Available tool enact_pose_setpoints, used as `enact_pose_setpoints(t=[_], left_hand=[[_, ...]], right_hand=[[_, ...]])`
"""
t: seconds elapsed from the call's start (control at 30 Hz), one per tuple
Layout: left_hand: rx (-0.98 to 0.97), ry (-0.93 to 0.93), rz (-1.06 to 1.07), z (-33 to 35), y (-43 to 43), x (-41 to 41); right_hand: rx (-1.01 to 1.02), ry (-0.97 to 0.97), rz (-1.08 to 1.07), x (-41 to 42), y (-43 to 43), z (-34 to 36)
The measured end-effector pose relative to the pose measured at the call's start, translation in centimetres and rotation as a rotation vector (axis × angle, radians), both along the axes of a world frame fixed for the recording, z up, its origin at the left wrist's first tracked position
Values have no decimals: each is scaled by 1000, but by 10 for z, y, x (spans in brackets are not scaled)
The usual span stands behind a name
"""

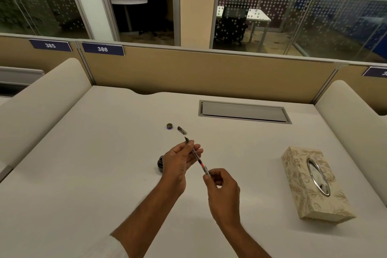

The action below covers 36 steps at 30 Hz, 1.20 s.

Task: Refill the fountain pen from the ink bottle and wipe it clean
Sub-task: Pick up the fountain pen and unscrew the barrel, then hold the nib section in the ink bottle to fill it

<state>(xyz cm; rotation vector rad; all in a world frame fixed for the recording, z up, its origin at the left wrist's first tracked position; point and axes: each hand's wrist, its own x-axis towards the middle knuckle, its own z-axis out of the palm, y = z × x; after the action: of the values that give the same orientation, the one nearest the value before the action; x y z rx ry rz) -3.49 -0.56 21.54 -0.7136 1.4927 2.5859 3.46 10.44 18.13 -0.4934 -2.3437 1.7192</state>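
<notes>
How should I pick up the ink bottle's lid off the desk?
Pinch the lid across its round side wall, coming straight down from above. It is short and seems to sit flat on the desk, so there is nothing to get under. The pen piece to its right lies apart, which should leave finger room.

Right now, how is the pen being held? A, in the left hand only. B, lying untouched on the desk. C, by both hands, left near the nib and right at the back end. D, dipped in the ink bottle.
C: the left hand holds the pen near the nib while the right hand pinches its back end, with the nib up in the air, clear of the ink bottle.
</notes>
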Motion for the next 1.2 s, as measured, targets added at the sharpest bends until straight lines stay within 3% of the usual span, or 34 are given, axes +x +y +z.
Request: enact_pose_setpoints(t=[0.43,0.93,1.2], left_hand=[[-65,-40,58,-18,-24,6],[-159,-60,-108,-39,-22,7],[-171,-85,-118,-45,-23,8]], right_hand=[[191,-58,-41,-13,7,-48],[840,20,21,-56,6,-127],[998,12,101,-64,12,-157]])
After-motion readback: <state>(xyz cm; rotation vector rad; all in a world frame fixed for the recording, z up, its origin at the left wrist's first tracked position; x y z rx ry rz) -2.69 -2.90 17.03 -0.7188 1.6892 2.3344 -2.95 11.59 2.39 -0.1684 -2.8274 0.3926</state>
